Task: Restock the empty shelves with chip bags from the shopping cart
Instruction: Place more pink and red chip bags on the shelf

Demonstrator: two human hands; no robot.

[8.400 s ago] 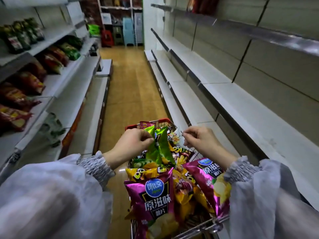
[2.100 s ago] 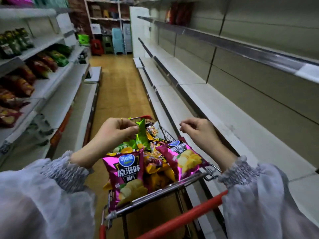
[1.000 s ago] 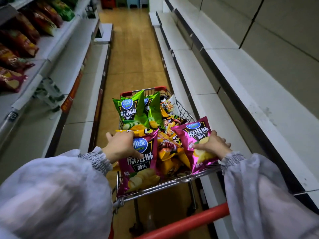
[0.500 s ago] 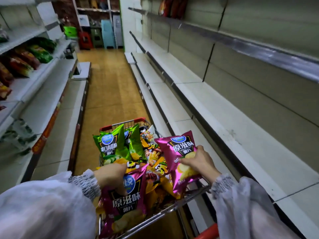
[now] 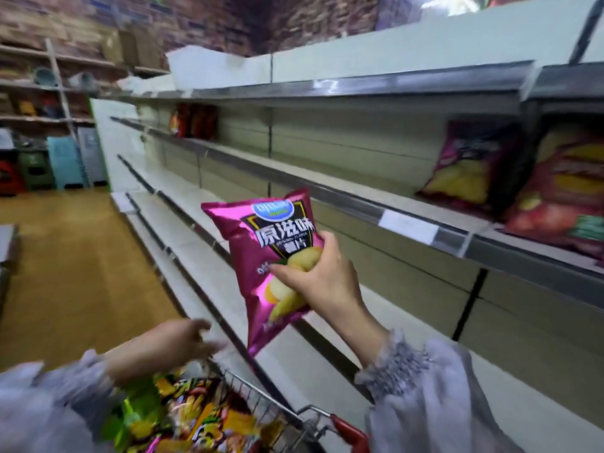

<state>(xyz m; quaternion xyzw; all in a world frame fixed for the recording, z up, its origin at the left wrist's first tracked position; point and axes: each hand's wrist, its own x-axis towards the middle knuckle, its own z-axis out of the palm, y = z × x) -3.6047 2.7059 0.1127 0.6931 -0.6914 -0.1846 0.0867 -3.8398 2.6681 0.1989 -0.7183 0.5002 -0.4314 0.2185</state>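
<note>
The magenta chip bag [image 5: 261,237] hangs upright in the air in front of the shelves, above the far end of the shopping cart [image 5: 284,410]. The right hand [image 5: 323,282] holds it low on its right side, grip closed, thumb across the front and fingers wrapped round the edge. The left hand [image 5: 176,338], blurred, hovers over the cart with a loose grip, fingers out, holding nothing. More chip bags [image 5: 199,416] fill the cart. Two bags [image 5: 467,165] stand on a shelf [image 5: 327,188] at right.

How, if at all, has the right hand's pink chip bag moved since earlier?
Yes. The right hand has lifted the pink chip bag up out of the cart, toward the shelf.
</note>
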